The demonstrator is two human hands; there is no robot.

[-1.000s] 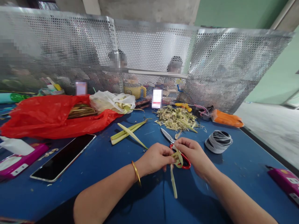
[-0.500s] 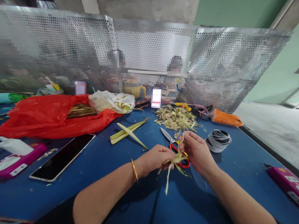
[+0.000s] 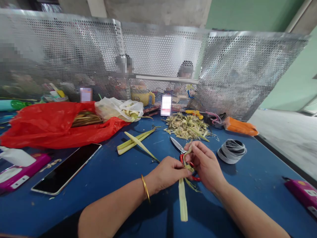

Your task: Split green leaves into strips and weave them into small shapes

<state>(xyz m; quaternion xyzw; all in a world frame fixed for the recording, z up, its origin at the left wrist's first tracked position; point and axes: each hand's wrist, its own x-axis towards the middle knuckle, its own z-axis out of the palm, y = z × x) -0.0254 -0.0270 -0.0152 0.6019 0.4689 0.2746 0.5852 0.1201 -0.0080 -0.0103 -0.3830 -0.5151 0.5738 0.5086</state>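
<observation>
Pale-green, flat leaf strips (image 3: 183, 201), seemingly part-interlaced with ends loose, hang over red-handled metal scissors (image 3: 178, 146) on the blue desk (image 3: 74, 191); the left hand (image 3: 170, 172) pinches their crossing, the right hand (image 3: 206, 163) an upper strand.

A blue worktop (image 3: 262, 165) spreads across the room, with a tall screen of perforated silver metal (image 3: 160, 49) standing along its far side. Above the screen rise a grey concrete wall (image 3: 158, 11) and a pale green wall (image 3: 232, 15). Light grey floor (image 3: 279, 122) shows at right; soft light glints on the metal.
</observation>
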